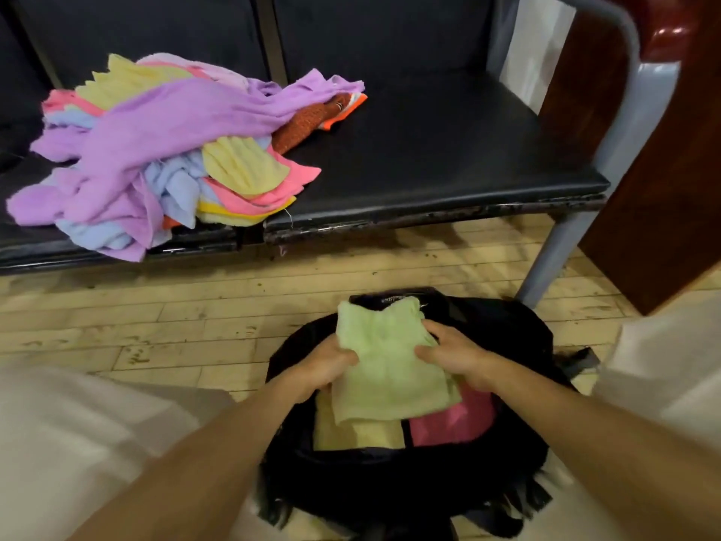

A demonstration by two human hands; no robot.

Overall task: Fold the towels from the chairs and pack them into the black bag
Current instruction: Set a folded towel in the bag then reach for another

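green towel (386,369), folded, is held above the open mouth of the black bag (390,486). the bag sits on the wood floor (156,326) just in front of the chairs (429,158).

left hand (324,365): fingers curled round the towel's left edge, gripping the cloth.
right hand (456,355): fingers closed on the right edge, pinching the cloth.
both forearms reach forward and down, with the hands about level and the towel between them. the towel's far end lies toward the bag's far rim and its near end covers part of the contents.

bag contents: a yellow towel (363,433) folded flat at the left side and a pink towel (456,421) folded at the right side, just beside each other.

chair seats: a heap of unfolded towels (156,150) lies across the join of two seats and reaches the front edge. the colours are purple, yellow, pink, blue and orange-brown.
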